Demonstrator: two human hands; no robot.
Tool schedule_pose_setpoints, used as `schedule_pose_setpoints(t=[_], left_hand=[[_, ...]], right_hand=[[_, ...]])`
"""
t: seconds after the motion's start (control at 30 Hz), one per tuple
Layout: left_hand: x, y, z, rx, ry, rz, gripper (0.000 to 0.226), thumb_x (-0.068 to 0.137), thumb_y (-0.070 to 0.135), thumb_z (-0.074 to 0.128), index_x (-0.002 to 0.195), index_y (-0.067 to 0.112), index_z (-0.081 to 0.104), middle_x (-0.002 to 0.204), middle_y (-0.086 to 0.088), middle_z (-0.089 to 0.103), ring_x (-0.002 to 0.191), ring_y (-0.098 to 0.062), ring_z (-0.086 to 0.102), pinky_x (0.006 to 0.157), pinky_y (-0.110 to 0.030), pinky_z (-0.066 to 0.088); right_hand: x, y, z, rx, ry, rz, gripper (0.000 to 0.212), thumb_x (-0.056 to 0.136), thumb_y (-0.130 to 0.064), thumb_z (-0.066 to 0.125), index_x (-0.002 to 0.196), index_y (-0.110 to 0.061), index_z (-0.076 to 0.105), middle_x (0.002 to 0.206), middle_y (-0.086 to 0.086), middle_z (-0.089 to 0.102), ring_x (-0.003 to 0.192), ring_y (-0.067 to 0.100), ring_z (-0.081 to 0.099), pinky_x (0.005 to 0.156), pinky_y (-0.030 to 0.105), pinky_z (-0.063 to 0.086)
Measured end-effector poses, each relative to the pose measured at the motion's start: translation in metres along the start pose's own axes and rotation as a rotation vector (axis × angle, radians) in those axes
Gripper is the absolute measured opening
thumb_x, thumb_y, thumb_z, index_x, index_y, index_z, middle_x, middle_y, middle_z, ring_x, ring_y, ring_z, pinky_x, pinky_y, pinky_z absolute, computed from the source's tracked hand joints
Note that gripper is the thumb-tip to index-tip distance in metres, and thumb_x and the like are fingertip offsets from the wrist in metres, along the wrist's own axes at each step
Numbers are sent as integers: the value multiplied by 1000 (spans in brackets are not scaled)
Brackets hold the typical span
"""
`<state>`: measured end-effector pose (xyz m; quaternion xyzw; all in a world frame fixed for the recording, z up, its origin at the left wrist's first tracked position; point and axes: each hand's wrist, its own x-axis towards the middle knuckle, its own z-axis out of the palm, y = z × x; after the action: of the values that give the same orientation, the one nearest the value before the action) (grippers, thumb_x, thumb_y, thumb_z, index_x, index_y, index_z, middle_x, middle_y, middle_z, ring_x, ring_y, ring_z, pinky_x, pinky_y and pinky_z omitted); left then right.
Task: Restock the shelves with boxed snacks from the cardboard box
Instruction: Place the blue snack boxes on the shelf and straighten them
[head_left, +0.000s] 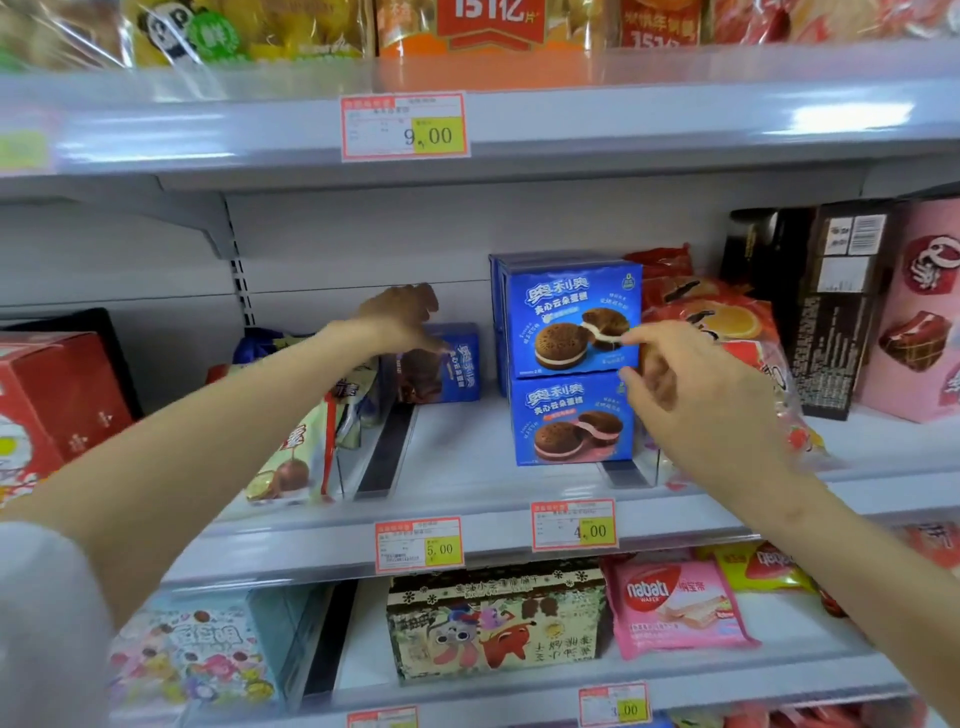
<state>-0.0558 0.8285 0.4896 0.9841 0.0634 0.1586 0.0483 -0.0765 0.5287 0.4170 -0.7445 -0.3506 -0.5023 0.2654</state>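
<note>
Boxes of blue card, three with printed fronts in view, stand on the middle shelf (467, 441). Nearest the camera, the lower shelf (779, 670) holds one patterned carton (493, 623), one glossy pink wafer packet (675, 608) and one pastel box (192, 654). On the middle shelf's rail sit two paper price tags, the left tag (418, 545) reading 5.00 and the right tag (574, 525) reading 4.00.

At the shelf's front two boxes are stacked flush. The lower box (571, 421) pictures a pink-filled sandwich cake, the upper box (566, 322) a white-filled one. Edges of more blue card show just behind the stack; how many I cannot tell. The right hand (696, 395) reaches in from the right. Its index fingertip touches the upper box's front, the thumb lies near the seam between the two, and the other fingers are loosely bent, grasping nothing. Two clear plastic dividers with black strips, the left divider (384, 447) and the right divider (623, 473), bound the bay. Crinkly red bags (717, 322) press against the stack's right side.

Farther back and to the left, well apart from the stack, the third box (452, 374) stands alone in shadow. The left hand (400, 317) lies over its top; blur hides whether the fingers grip it.
</note>
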Motion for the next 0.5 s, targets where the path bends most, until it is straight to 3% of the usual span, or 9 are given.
schedule_pose_setpoints(t=[0.13, 0.23, 0.37, 0.5], left_hand=[[33, -17, 12, 225, -81, -11, 87, 73, 43, 75, 142, 13, 32, 143, -12, 36, 133, -30, 30, 107, -45, 32], [46, -28, 17, 235, -168, -82, 98, 66, 56, 75, 141, 14, 30, 141, -11, 36, 131, -32, 32, 104, -51, 35], [54, -38, 25, 200, -228, -110, 96, 56, 67, 74, 130, 17, 40, 129, -7, 46, 117, -27, 44, 96, -49, 41], [54, -42, 32, 219, -206, -90, 93, 58, 69, 71, 128, 17, 42, 128, -6, 35, 121, -27, 36, 98, -51, 39]], right_hand=[[-6, -9, 12, -14, -72, -183, 18, 85, -23, 50, 84, -15, 66, 69, -3, 58, 53, 15, 50, 46, 28, 43], [-9, -9, 24, -16, -132, -214, 20, 86, -24, 49, 83, -15, 66, 66, -3, 56, 53, 17, 52, 46, 25, 41], [-15, -7, 29, 48, -174, -186, 10, 84, -20, 58, 84, -16, 67, 67, -4, 55, 55, 15, 52, 47, 25, 44], [-18, -3, 28, 97, -218, -161, 18, 87, -25, 51, 86, -17, 66, 71, -4, 59, 57, 15, 54, 46, 32, 48]])
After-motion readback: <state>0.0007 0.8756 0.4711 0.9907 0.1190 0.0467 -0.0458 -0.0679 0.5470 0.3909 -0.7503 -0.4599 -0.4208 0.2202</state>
